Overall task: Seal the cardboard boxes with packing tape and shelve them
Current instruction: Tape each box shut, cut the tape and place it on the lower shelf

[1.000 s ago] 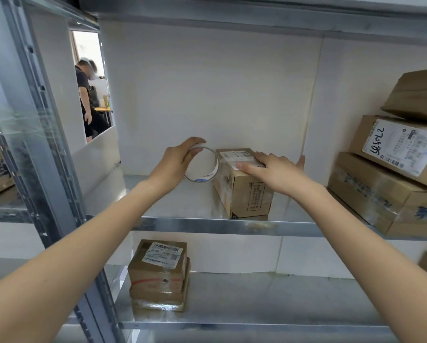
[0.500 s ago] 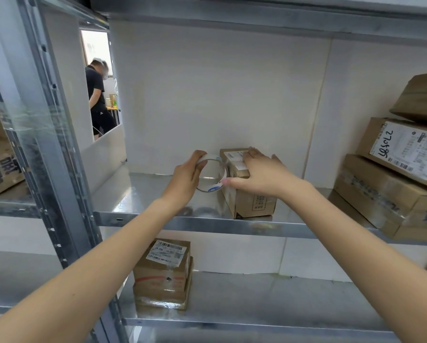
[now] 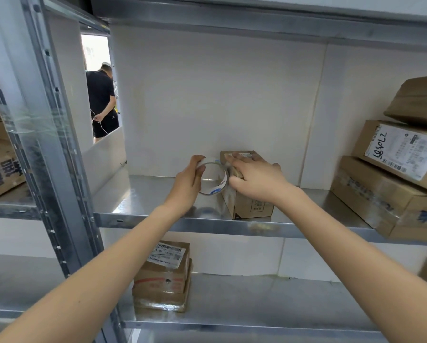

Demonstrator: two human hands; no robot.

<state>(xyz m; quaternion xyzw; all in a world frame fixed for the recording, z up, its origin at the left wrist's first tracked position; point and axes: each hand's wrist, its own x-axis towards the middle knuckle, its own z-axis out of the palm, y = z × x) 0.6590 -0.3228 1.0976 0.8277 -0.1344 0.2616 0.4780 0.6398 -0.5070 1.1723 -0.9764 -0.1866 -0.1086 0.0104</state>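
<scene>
Item 1, my left hand (image 3: 190, 184): it grips the tape roll (image 3: 213, 178), thumb over the top of the ring, fingers (image 3: 199, 175) curled round its left rim. A second ago the roll stood a little apart from the box; it has now closed in until its right rim touches the box's left face. I take this to mean a strip is being laid down that face, so sealing is under way and not finished.

Item 2, tape roll: a thin clear ring on a white core, standing on edge above the middle shelf (image 3: 158, 220). Its open hole faces me, so its axis runs from 6 o'clock to 12 o'clock, toward the back wall.

Item 3, small cardboard box (image 3: 254, 206): it stands on the middle shelf at 12 o'clock from me, labelled top up. Its long axis runs front to back, slightly skewed, with one corner toward me.

Item 4, my right hand (image 3: 257, 180): it has shifted left across the box top and now rests there, fingers bent over the left edge and thumb on the left face, pressing near the roll. Whether it pinches a tape end I cannot tell.
</scene>
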